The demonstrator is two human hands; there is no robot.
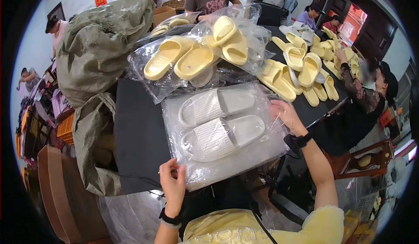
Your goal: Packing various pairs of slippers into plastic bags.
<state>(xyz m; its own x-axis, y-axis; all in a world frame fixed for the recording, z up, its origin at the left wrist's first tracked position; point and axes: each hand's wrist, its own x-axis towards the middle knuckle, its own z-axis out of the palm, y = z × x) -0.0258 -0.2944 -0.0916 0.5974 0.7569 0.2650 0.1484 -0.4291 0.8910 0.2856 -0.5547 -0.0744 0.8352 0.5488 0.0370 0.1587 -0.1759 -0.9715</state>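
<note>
From where I stand, a pair of pale grey slippers [216,139] lies side by side in a clear plastic bag [244,165] at the near edge of the black worktop [139,143], toes toward nine o'clock. Take that pair as the clock's centre. The person's left hand [173,183] sits between seven and eight o'clock, fingers loosely curled at the bag's near corner; whether it pinches the film, I can't tell. The right hand [287,116], at three o'clock, has its fingers bent over the bag's edge; I can't make out a grip there either.

At eleven o'clock, yellow slippers [187,65] lie heaped in clear plastic. More yellow slippers [310,69], loose, spread around two o'clock, and a co-worker in lace sleeves [360,91] reaches among them from just past that. A bulky olive sack [94,47] slumps at ten o'clock, an open cardboard box [65,196] stands at eight.
</note>
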